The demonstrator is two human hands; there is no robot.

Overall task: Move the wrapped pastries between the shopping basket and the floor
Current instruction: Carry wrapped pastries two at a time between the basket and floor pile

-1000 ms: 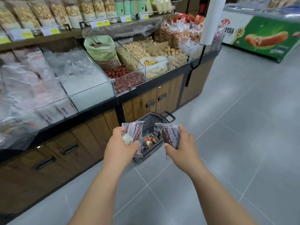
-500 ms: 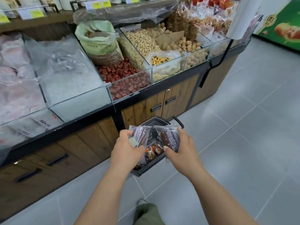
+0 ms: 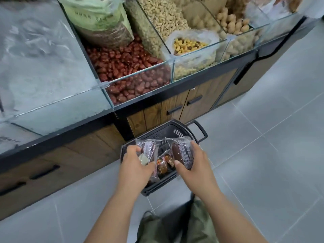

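Black plastic shopping basket (image 3: 166, 131) sits on the grey tiled floor (image 3: 263, 163), just below frame centre toward 6 o'clock, right against the wood-fronted cabinet (image 3: 154, 114) with black bar handles. Basket handle is folded out toward 2 o'clock.

Left hand (image 3: 135, 166): fingers curled round a clear-wrapped purple-brown pastry (image 3: 149, 150), with a pale piece showing at the thumb. The pack is held over the basket's 9 o'clock side. Cannot tell if it touches the rim.

Right hand (image 3: 194, 170): thumb and fingers clamped on a clear-wrapped dark brown oblong pastry (image 3: 182, 153) with a printed label on the film. It is held over the basket's 3 o'clock side, tilted, top end toward 11 o'clock.

Between the two hands, inside the basket: more small wrapped pastries with orange-brown print (image 3: 164, 166), lying on the bottom. Count not readable.

At 12 o'clock above the cabinet are glass bulk bins: red dates (image 3: 126, 67), shelled peanuts (image 3: 163, 13), a clear bag of yellow mixed kernels (image 3: 189, 44), in-shell peanuts (image 3: 233, 23), and a pale green sack (image 3: 98, 16) lying on the dates. At 10 o'clock there is a bin with crumpled clear plastic over it (image 3: 35, 55).

At 6 o'clock, bottom edge: olive-green trousers (image 3: 198, 223), between the forearms.
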